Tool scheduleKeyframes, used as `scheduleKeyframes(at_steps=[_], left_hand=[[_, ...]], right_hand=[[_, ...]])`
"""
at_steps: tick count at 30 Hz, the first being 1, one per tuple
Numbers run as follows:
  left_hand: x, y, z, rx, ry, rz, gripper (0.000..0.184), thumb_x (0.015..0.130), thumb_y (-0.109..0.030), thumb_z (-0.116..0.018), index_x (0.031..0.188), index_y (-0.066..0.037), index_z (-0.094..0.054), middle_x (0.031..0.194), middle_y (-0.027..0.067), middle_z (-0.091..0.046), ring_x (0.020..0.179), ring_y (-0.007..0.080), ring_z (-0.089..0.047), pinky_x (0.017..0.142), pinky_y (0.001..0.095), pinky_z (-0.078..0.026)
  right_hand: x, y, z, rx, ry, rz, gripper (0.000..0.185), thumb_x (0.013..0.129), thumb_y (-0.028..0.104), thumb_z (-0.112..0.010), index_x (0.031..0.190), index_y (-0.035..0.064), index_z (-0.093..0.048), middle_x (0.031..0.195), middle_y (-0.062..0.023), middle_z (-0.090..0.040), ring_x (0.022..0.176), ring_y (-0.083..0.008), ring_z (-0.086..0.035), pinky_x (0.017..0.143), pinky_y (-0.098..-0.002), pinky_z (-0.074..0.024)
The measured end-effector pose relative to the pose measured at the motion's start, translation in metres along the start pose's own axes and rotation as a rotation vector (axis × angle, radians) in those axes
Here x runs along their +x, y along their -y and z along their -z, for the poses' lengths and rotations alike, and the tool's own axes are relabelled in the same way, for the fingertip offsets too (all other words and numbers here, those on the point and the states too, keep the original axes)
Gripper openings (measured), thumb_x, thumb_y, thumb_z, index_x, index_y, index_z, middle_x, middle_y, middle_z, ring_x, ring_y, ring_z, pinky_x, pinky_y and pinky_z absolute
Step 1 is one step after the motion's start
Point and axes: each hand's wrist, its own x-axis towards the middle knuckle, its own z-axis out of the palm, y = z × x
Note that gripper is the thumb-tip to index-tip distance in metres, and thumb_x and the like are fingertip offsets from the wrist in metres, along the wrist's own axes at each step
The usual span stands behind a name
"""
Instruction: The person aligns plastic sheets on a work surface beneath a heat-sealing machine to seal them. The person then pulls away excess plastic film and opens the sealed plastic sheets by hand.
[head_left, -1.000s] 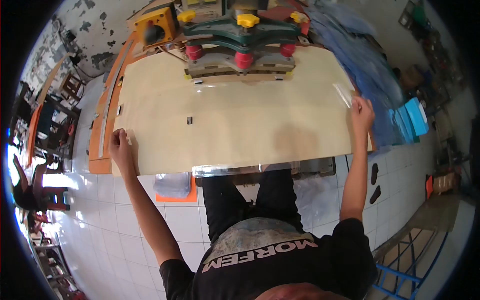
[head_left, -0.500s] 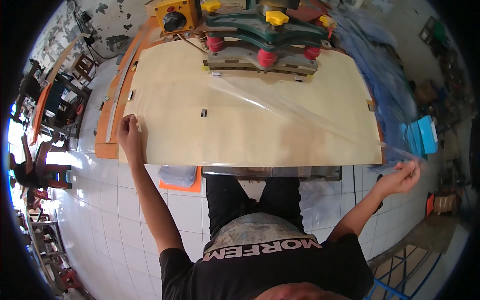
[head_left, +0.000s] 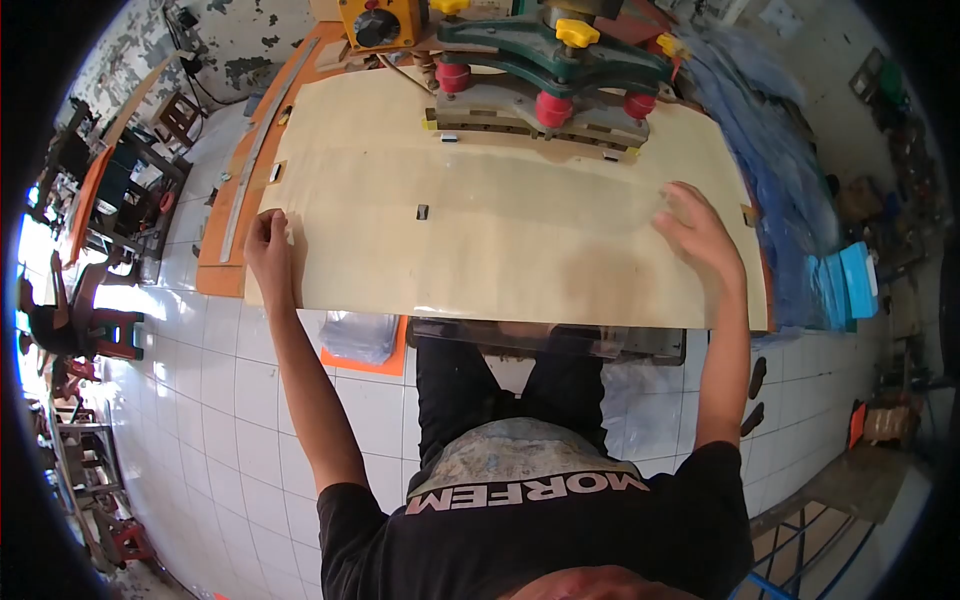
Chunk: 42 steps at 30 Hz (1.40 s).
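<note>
Left hand (head_left: 268, 250): fingers drawn together over the near left part of the cream sheet (head_left: 500, 260); whether they pinch any film cannot be told. Right hand (head_left: 710, 240): fingers apart and slightly blurred, over the right part of the same sheet, with no grip visible. Between the 2 hands, on the near side, clear film (head_left: 560, 338) projects past the sheet's front edge; its outline farther in is too faint to trace. With the right fingers spread, a film corner could lift or fold, being thin and probably prone to static; an uneven pull from 1 side could skew it. The overhang could catch on clothing and drag the film toward the body. Inward of the left fingers, 1 small dark piece (head_left: 422, 212) might shift if the sheet is tugged. Beyond both hands stands the green press frame (head_left: 560, 65) with 3 red knobs (head_left: 553, 108); fingers straying beneath it could be trapped were it to descend. Outward of the left fingers, a metal strip (head_left: 250, 160) lies along the bench (head_left: 222, 280), where a sleeve might nudge it.
</note>
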Motion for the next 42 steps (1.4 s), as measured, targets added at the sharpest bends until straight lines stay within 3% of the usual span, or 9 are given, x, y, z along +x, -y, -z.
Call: scheduleKeyframes(at_steps=[5,10,13,16,23,25,30,35,42], left_hand=[[0.0,0.002,0.002,-0.012,0.02,0.001,0.026,0.092,-0.021,-0.06,0.098,0.004,-0.065,0.086,0.0056,-0.065,0.08,0.0109,-0.059,0.073,0.025,-0.046],[0.003,0.002,0.002,0.016,0.026,-0.007,0.026,0.093,-0.021,-0.059,0.098,0.004,-0.064,0.086,0.0053,-0.065,0.08,0.0106,-0.058,0.073,0.0249,-0.046],[0.001,0.0,0.0,-0.039,0.026,-0.007,0.026,0.093,-0.021,-0.059,0.098,0.004,-0.064,0.086,0.0054,-0.065,0.081,0.0104,-0.058,0.074,0.0248,-0.046],[0.0,-0.003,0.001,-0.002,0.031,0.007,0.026,0.094,-0.021,-0.059,0.098,0.004,-0.064,0.087,0.0056,-0.065,0.082,0.0109,-0.059,0.075,0.0251,-0.045],[0.001,-0.001,0.0,-0.014,0.023,0.001,0.026,0.093,-0.02,-0.059,0.099,0.004,-0.064,0.088,0.007,-0.066,0.083,0.0123,-0.06,0.076,0.0261,-0.047],[0.001,0.001,0.001,-0.025,0.007,0.008,0.026,0.093,-0.02,-0.06,0.099,0.004,-0.065,0.089,0.0075,-0.066,0.083,0.0127,-0.061,0.077,0.0264,-0.047],[-0.002,-0.007,0.001,0.028,0.022,-0.061,0.024,0.092,-0.018,-0.059,0.103,0.002,-0.065,0.091,0.0086,-0.068,0.083,0.0139,-0.062,0.076,0.0282,-0.048],[-0.009,-0.04,-0.03,0.185,0.221,-0.443,0.026,0.088,-0.017,-0.064,0.111,-0.005,-0.065,0.111,0.011,-0.066,0.104,0.0241,-0.062,0.087,0.0367,-0.048],[-0.008,-0.116,-0.077,0.287,0.424,-0.783,0.028,0.084,-0.02,-0.07,0.109,-0.008,-0.065,0.124,0.0092,-0.06,0.121,0.0294,-0.053,0.115,0.0508,-0.019]], right_hand=[[0.042,-0.017,-0.014,-0.1,0.289,-0.065,0.06,0.09,0.041,-0.062,0.128,-0.0037,-0.052,0.135,-0.0203,-0.051,0.124,-0.032,-0.05,0.105,-0.0363,-0.0391],[0.063,0.007,0.012,0.055,0.572,-0.125,0.071,0.09,0.06,-0.053,0.108,-0.0076,-0.061,0.106,-0.0187,-0.062,0.103,-0.0272,-0.059,0.093,-0.0353,-0.0443],[0.076,-0.024,0.011,0.103,0.512,-0.377,0.066,0.089,0.061,-0.054,0.09,-0.0043,-0.063,0.085,-0.0141,-0.062,0.085,-0.0204,-0.06,0.078,-0.0338,-0.0474],[0.083,-0.017,0.015,0.125,0.54,-0.518,0.048,0.088,0.048,-0.064,0.096,0.0,-0.065,0.082,-0.0052,-0.06,0.079,-0.0131,-0.058,0.068,-0.0288,-0.0464],[0.091,-0.02,-0.011,-0.108,0.568,-0.37,0.05,0.078,0.051,-0.072,0.075,0.0011,-0.065,0.068,-0.0075,-0.063,0.063,-0.0183,-0.061,0.062,-0.0327,-0.0487],[0.084,-0.012,-0.017,-0.19,0.452,-0.065,0.036,0.077,0.039,-0.072,0.077,0.0036,-0.068,0.071,-0.0115,-0.067,0.064,-0.0256,-0.065,0.064,-0.0368,-0.0504],[0.023,0.101,0.016,-0.366,0.05,0.021,0.014,0.083,0.025,-0.066,0.086,0.0123,-0.071,0.076,-0.0124,-0.068,0.07,-0.0337,-0.066,0.066,-0.0428,-0.0506],[-0.02,0.149,0.041,-0.155,-0.285,0.31,0.004,0.084,0.01,-0.068,0.084,0.0057,-0.068,0.073,-0.0114,-0.067,0.062,-0.0264,-0.064,0.055,-0.0317,-0.0477],[-0.042,0.173,0.081,-0.037,-0.407,0.331,0.008,0.083,0.005,-0.071,0.088,-0.0004,-0.067,0.073,-0.0098,-0.066,0.057,-0.0148,-0.058,0.053,-0.025,-0.0441]])
